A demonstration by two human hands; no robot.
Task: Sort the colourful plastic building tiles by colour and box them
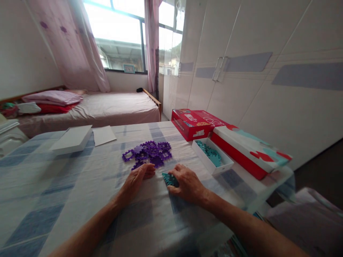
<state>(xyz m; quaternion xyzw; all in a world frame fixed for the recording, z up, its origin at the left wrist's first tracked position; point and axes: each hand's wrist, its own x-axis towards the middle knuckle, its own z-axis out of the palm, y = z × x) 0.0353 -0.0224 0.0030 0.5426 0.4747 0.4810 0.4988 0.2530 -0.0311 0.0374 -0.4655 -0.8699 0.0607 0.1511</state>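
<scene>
inside tbl (88, 189) edge, r hand (186, 181) grips teal pcs (168, 179); room l.

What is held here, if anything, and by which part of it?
The right grip holds teal toothed plastic by its right side; the left grip appears empty.

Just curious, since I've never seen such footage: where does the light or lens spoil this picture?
In the head view, the window glares near-white up top; in that same view, the wardrobe slants, probably from a wide lens; also in the head view, the teal pieces in the right hand are too soft to count.
</scene>
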